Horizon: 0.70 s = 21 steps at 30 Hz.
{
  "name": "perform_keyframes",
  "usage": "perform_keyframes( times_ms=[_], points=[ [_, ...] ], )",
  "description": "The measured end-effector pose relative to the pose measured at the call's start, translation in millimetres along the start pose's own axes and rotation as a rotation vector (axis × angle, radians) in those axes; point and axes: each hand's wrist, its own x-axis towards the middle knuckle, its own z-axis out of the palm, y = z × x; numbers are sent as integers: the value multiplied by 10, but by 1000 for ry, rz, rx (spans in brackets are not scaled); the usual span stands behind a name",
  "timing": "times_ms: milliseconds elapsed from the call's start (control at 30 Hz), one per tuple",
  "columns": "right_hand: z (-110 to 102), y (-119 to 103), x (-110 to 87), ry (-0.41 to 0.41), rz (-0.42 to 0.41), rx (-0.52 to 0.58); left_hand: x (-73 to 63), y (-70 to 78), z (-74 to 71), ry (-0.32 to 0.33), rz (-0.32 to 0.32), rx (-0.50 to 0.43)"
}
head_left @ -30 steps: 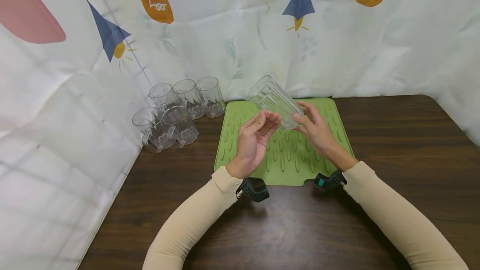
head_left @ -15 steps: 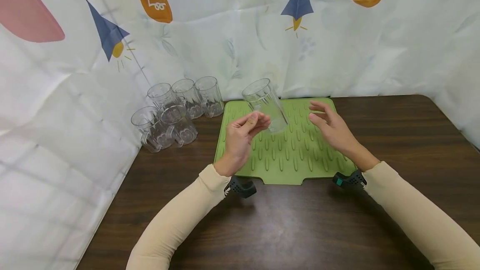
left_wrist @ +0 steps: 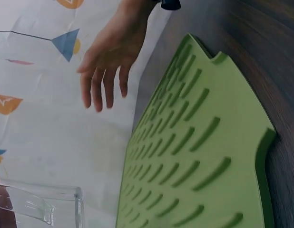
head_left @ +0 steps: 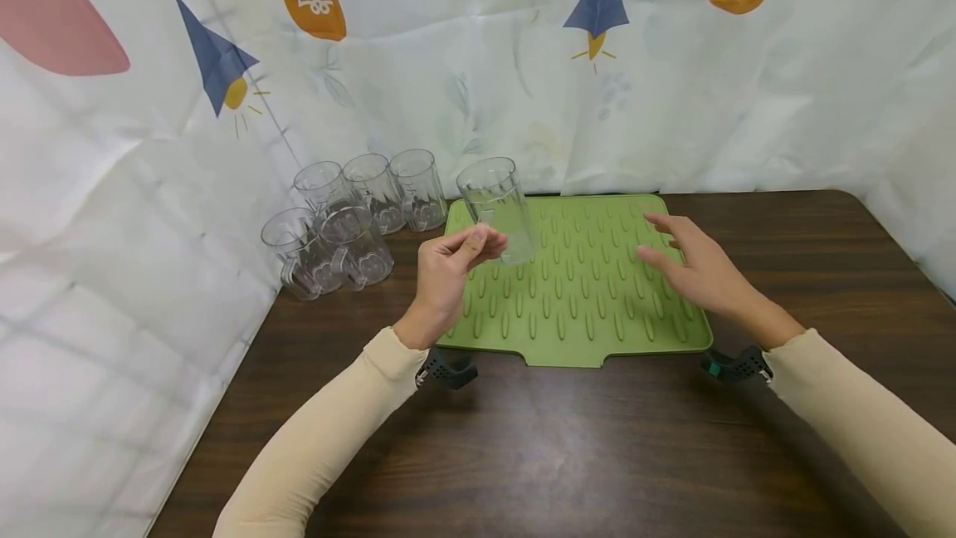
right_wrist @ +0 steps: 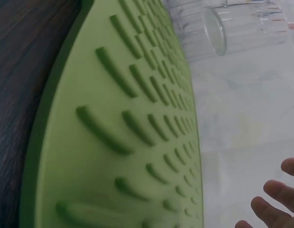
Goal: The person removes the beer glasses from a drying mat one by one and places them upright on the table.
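My left hand [head_left: 446, 272] holds a clear glass mug [head_left: 517, 227] by its handle side, the fingers partly hiding the handle. The mug is raised over the left part of a green ridged mat [head_left: 575, 314], its mouth up and leaning a little to the left. In the left wrist view the mug's base end [left_wrist: 73, 206] shows at the lower left. My right hand [head_left: 705, 268] hovers over the mat's right edge, fingers spread and relaxed, holding nothing. The right wrist view catches its fingertips [right_wrist: 275, 204] at the lower right.
Several more clear glass mugs [head_left: 358, 247] stand upright in a group at the table's left back. The dark wooden table [head_left: 568, 438] meets a white patterned curtain [head_left: 672, 106] at the back and a white side sheet [head_left: 149, 272] on the left.
My right hand has let go of the mug and moved right. My left hand has carried the mug left, and the mug has turned from a strong tilt to nearly upright.
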Motion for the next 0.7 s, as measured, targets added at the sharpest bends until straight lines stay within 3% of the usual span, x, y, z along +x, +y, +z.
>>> perform_keyframes(
  times_ms=[267, 700],
  points=[
    [-70, 124, -101, -78, 37, -141, -25, -4, -213, -12, 32, 115],
    [-75, 373, -204, -258, 8, -287, -44, -40, -522, -12, 82, 278]
  ],
)
